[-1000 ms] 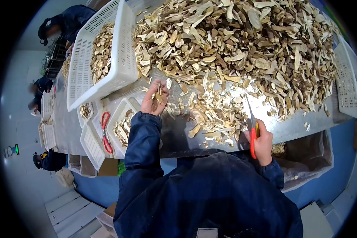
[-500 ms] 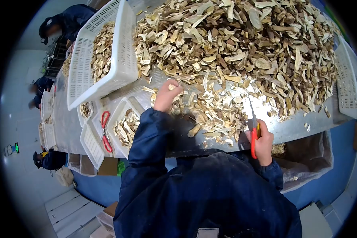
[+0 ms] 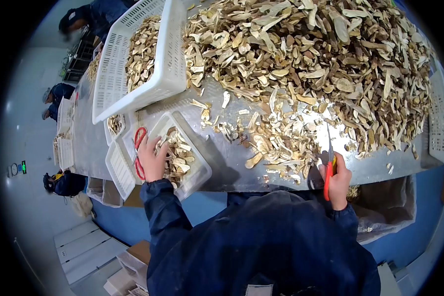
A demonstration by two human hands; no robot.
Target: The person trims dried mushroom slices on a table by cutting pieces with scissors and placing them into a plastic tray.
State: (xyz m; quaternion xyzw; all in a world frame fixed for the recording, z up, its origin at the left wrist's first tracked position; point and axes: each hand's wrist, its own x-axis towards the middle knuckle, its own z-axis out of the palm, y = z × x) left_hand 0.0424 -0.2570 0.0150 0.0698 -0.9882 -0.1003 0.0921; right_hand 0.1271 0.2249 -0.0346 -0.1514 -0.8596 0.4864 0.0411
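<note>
Beside left hand (image 3: 152, 160), fingers spread open, lay pale slices (image 3: 179, 160) in white tray (image 3: 200, 170); seemed light, brittle, best pinched by edges. Right hand (image 3: 339, 182), well apart, gripped red-handled scissors (image 3: 328, 175).

Food-proc. wkshop, given mushroom-slice pile (image 3: 306, 59), metal tbl (image 3: 222, 170), crates (image 3: 172, 69) & co-workers (image 3: 70, 184).

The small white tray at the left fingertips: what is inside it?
Pale and brown slices lie inside the tray. The left hand covers some of its left side; the floor beneath the slices is hidden.
</note>
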